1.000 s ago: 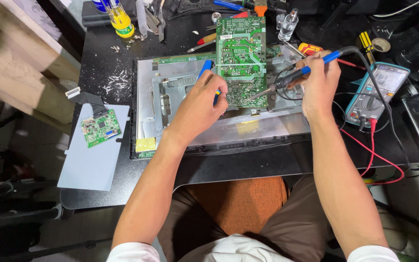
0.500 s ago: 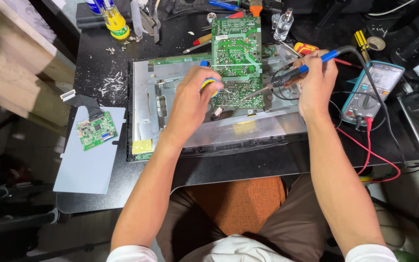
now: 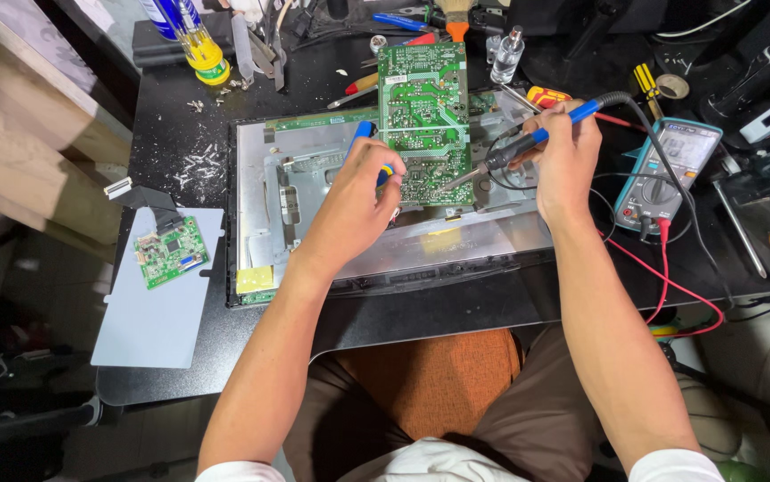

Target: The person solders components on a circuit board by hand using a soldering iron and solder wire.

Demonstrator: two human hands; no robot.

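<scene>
Soldering in hand: right hand (image 3: 568, 161) grips soldering iron (image 3: 528, 143) at green circuit board (image 3: 422, 112), left hand (image 3: 354, 210) fingers closed around blue tool (image 3: 363, 134); next move needs steady tip contact.

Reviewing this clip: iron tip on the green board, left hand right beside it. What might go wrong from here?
1. The left hand grips a blue tool close to the soldering iron tip, so a slip could burn the fingers.
2. The iron's cord runs over the multimeter and its red leads; a snag could jerk the tip across the board.
</scene>
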